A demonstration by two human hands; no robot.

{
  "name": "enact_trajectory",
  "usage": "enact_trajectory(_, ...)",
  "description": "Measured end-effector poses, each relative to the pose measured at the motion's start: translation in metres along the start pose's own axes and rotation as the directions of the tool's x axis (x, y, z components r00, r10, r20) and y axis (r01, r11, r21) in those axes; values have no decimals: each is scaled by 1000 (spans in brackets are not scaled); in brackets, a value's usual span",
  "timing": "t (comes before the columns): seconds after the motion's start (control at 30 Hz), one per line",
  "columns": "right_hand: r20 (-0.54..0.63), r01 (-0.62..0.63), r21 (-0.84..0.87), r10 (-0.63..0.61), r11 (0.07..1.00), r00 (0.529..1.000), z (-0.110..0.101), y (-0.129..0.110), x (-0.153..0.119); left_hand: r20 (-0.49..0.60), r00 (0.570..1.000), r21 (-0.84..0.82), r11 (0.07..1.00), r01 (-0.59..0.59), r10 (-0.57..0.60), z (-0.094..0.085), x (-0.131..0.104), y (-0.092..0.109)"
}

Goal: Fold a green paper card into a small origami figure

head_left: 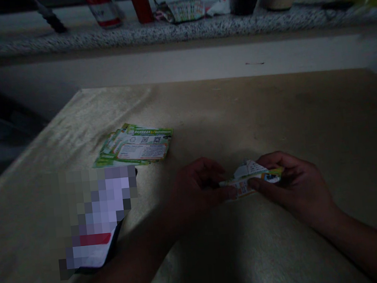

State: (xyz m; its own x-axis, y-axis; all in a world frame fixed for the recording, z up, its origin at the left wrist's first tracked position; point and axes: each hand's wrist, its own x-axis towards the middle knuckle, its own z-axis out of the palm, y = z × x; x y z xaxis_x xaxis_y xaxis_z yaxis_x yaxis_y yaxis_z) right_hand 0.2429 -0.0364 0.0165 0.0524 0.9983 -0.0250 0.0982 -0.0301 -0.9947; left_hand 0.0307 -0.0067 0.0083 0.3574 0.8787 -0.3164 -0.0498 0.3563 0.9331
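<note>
Left hand [201, 184] and right hand [299, 184] pinch the two ends of a partly folded leaflet [244, 184], near right.
A folding step seems in hand; a further crease would call for lined-up edges and firm thumbs, though the dimness hides how the layers lie. On the table [212, 112], a phone [110, 207] lies to the left, a leaflet stack [144, 146] just beyond it, and a speckled ledge [171, 31] runs along the far side.

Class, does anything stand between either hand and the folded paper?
Nothing visible does: the right hand grips the folded paper, and the left hand touches it. The phone and leaflets lie off to the left.
</note>
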Motion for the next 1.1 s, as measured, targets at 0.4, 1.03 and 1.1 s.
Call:
enact_trajectory(0.4, -39, 88, 31, -87, 996, 995, 1, -2, -1, -197, 977, -102, 989, -106, 85, 9, -2, 3)
enact_trajectory(1.03, -48, 171, -142, -179, 975, 983, 1, 6, -4, -268, 943, 241, 962, -132, 196, 11, -6, 0)
enact_trajectory(1.1, -52, 178, -151, -188, 972, 981, 1, 5, -4, -226, 961, 195, 974, -113, 157, 9, -5, -2)
